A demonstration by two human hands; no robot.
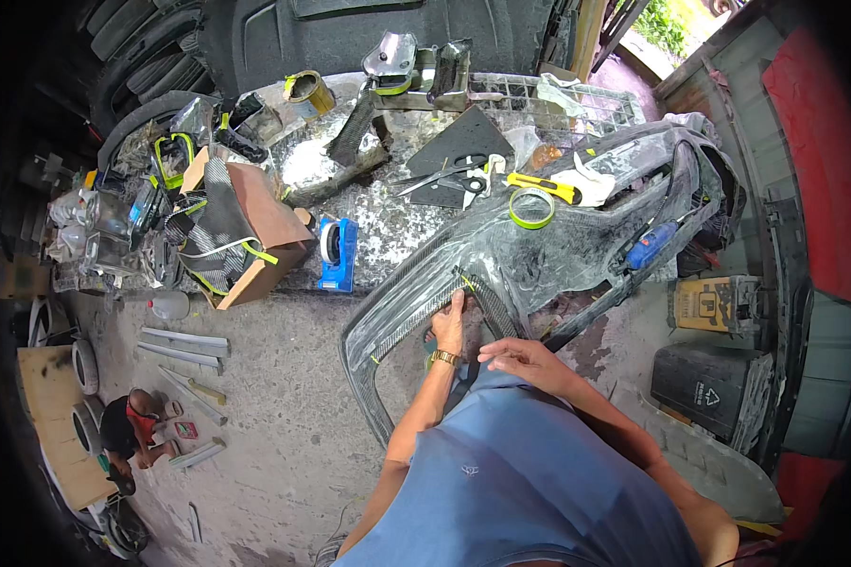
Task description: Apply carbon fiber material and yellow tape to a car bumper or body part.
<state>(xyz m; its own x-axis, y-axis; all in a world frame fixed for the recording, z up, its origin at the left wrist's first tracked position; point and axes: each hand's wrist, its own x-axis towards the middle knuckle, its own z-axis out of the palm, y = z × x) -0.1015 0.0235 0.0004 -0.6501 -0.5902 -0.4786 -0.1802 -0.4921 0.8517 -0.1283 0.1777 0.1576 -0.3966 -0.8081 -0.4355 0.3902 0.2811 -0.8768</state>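
My left hand (447, 326) grips the inner edge of a large dusty carbon-fibre panel (558, 246), its thumb on a dark woven strip (419, 317) beside short yellow tape pieces. My right hand (515, 357) is a little to the right, beside the panel’s inner opening, with fingers apart and loosely curved, holding nothing. On the panel lie a yellow-green tape roll (531, 222), a yellow utility knife (544, 184) and a blue-handled tool (654, 244). Scissors (468, 162) rest on a dark square sheet (459, 134) just behind.
The cluttered bench (407, 227) holds a cardboard box (274, 227), a blue tape dispenser (337, 274) and a can (307, 94). A co-worker (128, 435) crouches at lower left beside metal strips (184, 345) and tyres (85, 364). Bins (704, 387) stand at right, below a doorway (648, 38).
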